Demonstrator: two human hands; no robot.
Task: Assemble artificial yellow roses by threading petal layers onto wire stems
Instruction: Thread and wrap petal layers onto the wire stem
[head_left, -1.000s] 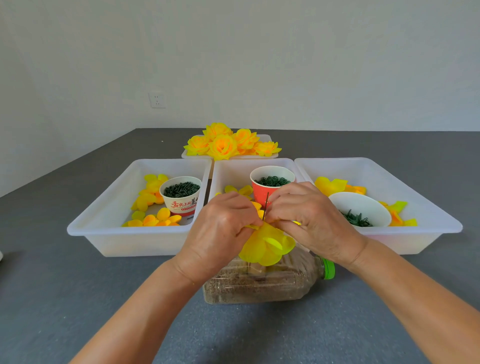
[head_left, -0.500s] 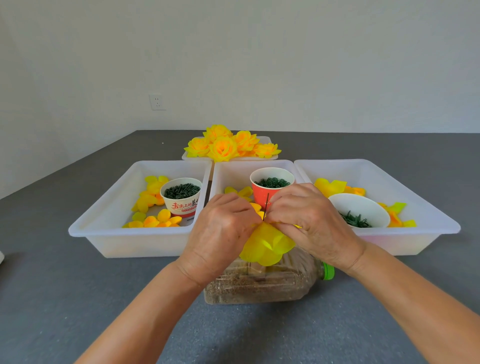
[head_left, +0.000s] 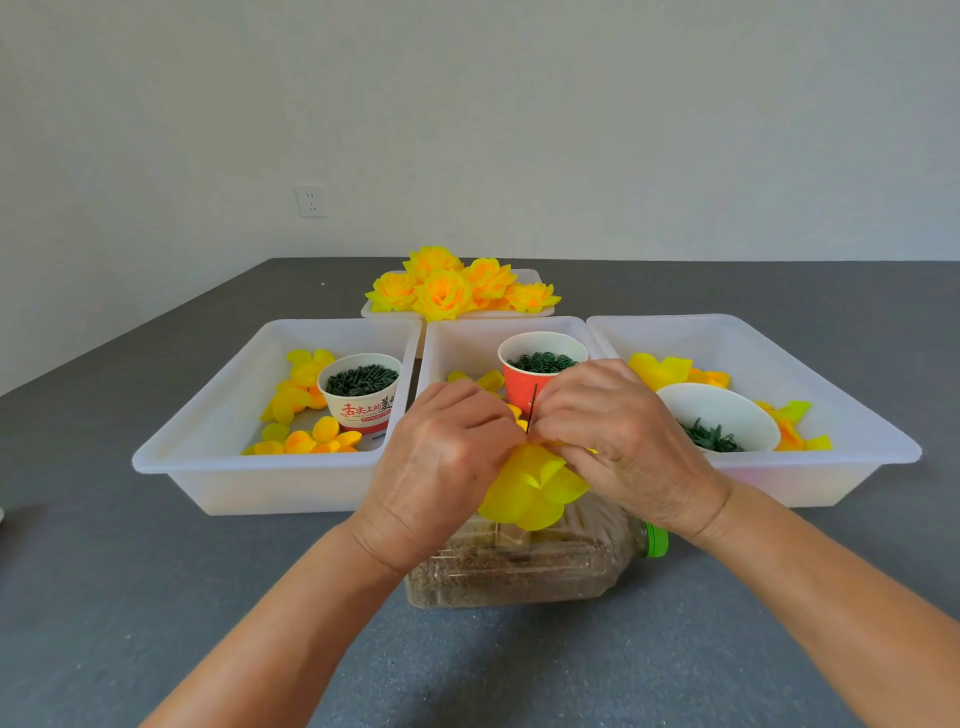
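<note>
A thin dark wire stem (head_left: 533, 410) stands upright between my two hands, above a clear plastic bottle (head_left: 519, 569) lying on its side with grainy filling. A yellow petal layer (head_left: 530, 486) sits on the wire just below my fingers. My left hand (head_left: 441, 462) pinches the petal layer from the left, fingers curled. My right hand (head_left: 618, 436) pinches it from the right at the wire. The fingertips of both hands are hidden behind the knuckles.
Three white trays sit behind: the left tray (head_left: 208, 415) with yellow petals and a cup of green parts (head_left: 361, 392), the middle tray (head_left: 457, 343) with a red cup (head_left: 530, 364), the right tray (head_left: 831, 415) with petals and a white bowl (head_left: 719, 421). Finished yellow roses (head_left: 452, 288) lie farther back.
Both hands stay at the wire with the petal layer; the petals have shifted slightly down and the fingers have closed in tighter around the stem.
</note>
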